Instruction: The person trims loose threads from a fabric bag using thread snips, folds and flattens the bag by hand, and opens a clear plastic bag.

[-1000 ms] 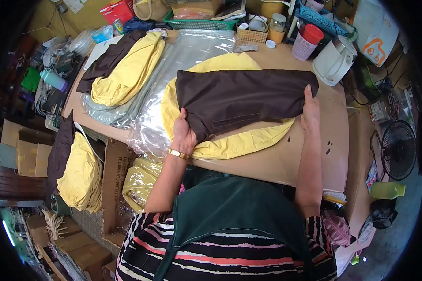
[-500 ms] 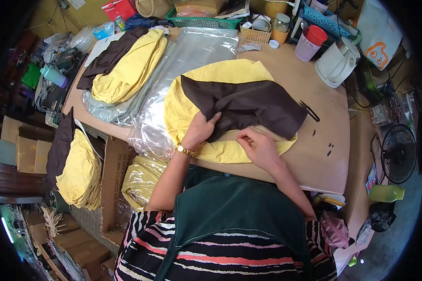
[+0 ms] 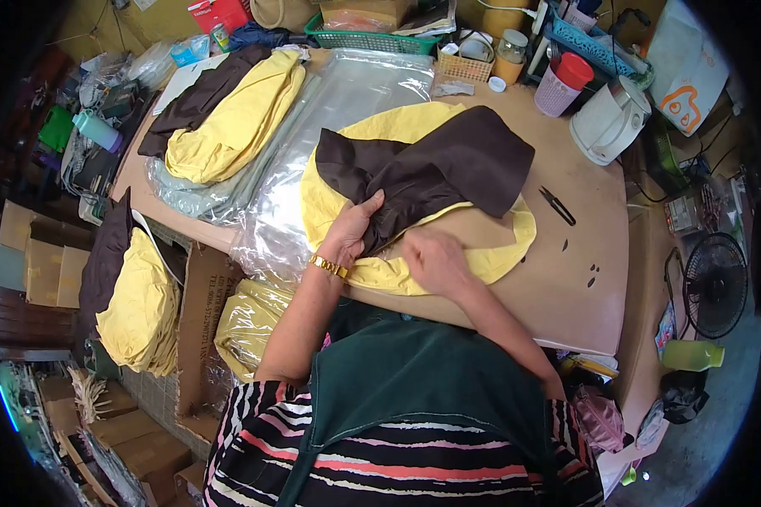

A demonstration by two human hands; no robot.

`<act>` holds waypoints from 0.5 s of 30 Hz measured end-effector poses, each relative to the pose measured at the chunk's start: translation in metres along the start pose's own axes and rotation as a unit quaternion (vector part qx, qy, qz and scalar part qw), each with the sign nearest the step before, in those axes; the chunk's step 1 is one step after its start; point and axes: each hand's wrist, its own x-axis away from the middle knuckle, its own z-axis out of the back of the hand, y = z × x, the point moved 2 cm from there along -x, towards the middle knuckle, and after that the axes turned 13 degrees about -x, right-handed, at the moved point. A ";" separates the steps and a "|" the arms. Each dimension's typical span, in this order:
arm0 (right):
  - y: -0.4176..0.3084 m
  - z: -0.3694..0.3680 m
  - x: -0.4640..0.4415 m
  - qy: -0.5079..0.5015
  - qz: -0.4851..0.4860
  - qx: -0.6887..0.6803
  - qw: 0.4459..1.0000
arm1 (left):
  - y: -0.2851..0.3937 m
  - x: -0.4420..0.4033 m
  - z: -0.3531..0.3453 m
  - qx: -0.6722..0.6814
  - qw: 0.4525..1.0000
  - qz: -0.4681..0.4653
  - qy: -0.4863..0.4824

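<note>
A dark brown and yellow fabric piece lies bunched on the table before me. Its dark brown cloth (image 3: pixel 461 165) is gathered and twisted over the yellow cloth (image 3: pixel 317 207), which curves around it. My left hand (image 3: pixel 353 226), with a gold-coloured watch (image 3: pixel 330 266) at the wrist, grips a fold of the dark cloth with the thumb on top. Just right of that fold is my right hand (image 3: pixel 438 262), its fingers curled in by the cloth's lower edge; what they pinch, if anything, is hidden. Black thread snips (image 3: pixel 558 205) rest to the right of the fabric.
Clear plastic sheets (image 3: pixel 359 84) lie behind and left. Folded yellow and brown pieces (image 3: pixel 232 127) sit farther left, with another stack (image 3: pixel 139 308) beside the table. A white kettle (image 3: pixel 610 122), a pink cup (image 3: pixel 558 89) and a green basket (image 3: pixel 372 40) stand at the back.
The dark cloth's right part has been pulled up and left, showing more table inside the yellow curve. My right hand has shifted slightly left. My left hand keeps its hold.
</note>
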 end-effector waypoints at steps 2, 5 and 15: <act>-0.030 -0.005 0.020 -0.196 -0.014 -0.189 0.962 | -0.001 -0.002 0.000 0.033 0.999 -0.010 0.007; -0.054 -0.006 0.030 -0.320 0.018 -0.241 0.916 | 0.002 -0.004 0.002 0.076 0.997 -0.005 -0.016; -0.030 0.050 -0.003 0.197 0.123 0.147 0.961 | 0.003 0.003 0.002 0.074 0.997 -0.005 -0.037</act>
